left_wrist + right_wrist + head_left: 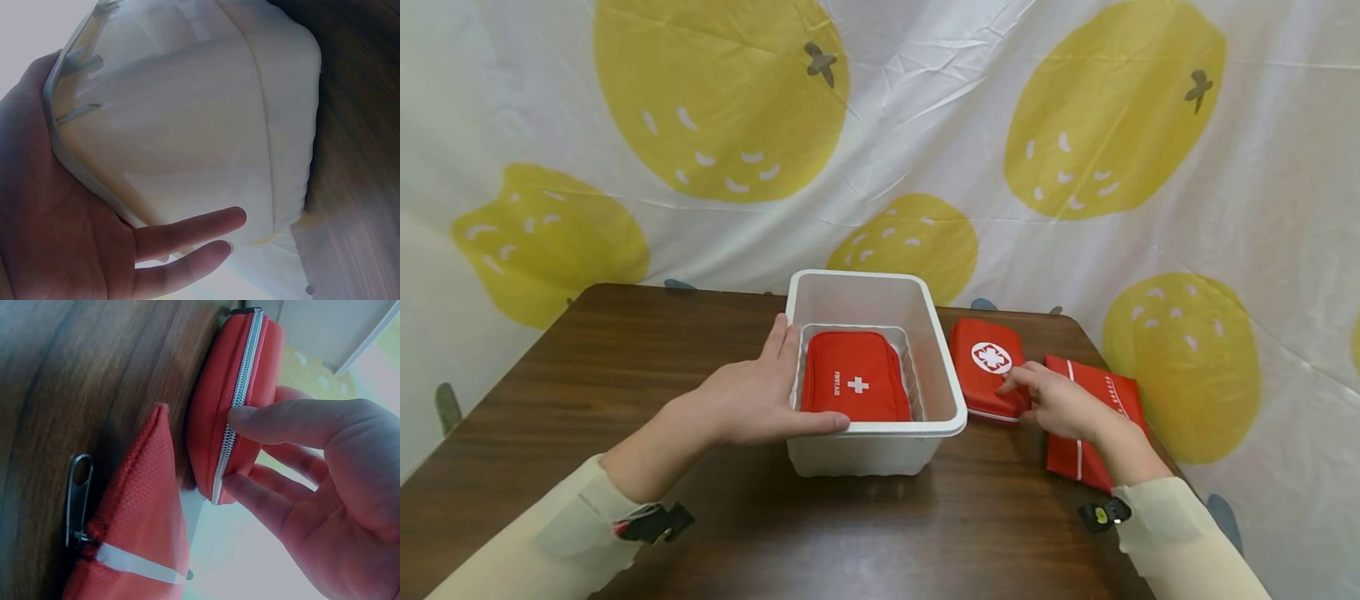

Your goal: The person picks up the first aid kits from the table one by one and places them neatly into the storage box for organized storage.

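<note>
- A white backdrop cloth with large yellow fruit prints is seen across the upper frame.
- The dark wood worktop is set below it.
- A white bin is stood upright at centre.
- A flat red pouch with white stripes is laid at centre right, partly hidden by the right hand.
- A red "FIRST AID" pouch is contained in the bin, at its bottom.
- A zipped red case is placed just beside the bin, right of centre.
- Left hand: grip apart, fingers straight; thumb laid along near rim, fingers along the left wall.
- Right hand: grip clamped on the red case; thumb set against the zip, fingers bent over the edge.
</note>
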### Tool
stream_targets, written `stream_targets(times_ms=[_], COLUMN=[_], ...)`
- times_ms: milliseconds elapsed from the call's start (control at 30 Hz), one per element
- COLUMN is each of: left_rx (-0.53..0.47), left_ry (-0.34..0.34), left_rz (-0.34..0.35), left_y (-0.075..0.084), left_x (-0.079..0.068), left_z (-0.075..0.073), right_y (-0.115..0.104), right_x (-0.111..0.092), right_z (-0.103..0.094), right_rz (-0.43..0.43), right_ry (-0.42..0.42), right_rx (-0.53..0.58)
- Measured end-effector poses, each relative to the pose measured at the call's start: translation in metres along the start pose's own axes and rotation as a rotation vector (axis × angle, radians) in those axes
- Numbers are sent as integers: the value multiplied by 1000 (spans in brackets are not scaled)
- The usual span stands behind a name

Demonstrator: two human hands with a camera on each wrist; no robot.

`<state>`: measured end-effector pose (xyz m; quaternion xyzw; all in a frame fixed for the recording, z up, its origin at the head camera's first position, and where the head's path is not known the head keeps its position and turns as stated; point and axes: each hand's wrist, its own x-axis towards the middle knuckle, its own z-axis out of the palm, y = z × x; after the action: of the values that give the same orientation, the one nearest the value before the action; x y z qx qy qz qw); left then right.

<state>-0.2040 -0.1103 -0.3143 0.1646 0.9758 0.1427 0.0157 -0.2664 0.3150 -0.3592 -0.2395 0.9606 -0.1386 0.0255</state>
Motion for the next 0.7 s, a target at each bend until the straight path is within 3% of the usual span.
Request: stream_targets(times_ms=[700], left_rx=[16], left_ry=[14], left_rz=[-2], left_y=[-1], left_x=[-3], left_z=[-2], right_y=[-18], right_x=[-11], right_z=[2], right_rz=[-61], right_ry=[52], right_rx=[-111])
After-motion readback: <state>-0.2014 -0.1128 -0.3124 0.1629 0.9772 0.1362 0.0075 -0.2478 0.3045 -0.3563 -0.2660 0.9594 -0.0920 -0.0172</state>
